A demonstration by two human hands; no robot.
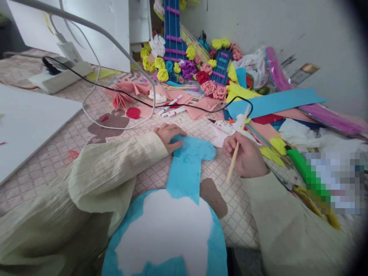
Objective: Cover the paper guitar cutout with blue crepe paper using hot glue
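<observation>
A flat guitar-shaped cutout lies in front of me, its neck and rim covered in light blue paper and a white patch showing on its round body. The fingers of my left hand are spread on the top left of the cutout's head. To the right of that head, my right hand is closed around a thin wooden stick, which tilts up to the right. The stick is apart from the cutout.
Decorated blue guitar shapes with paper flowers lean at the back. Markers, a white cable and a black cable cross the table's far half. Blue paper, scissors and a green tube lie right. A white board is left.
</observation>
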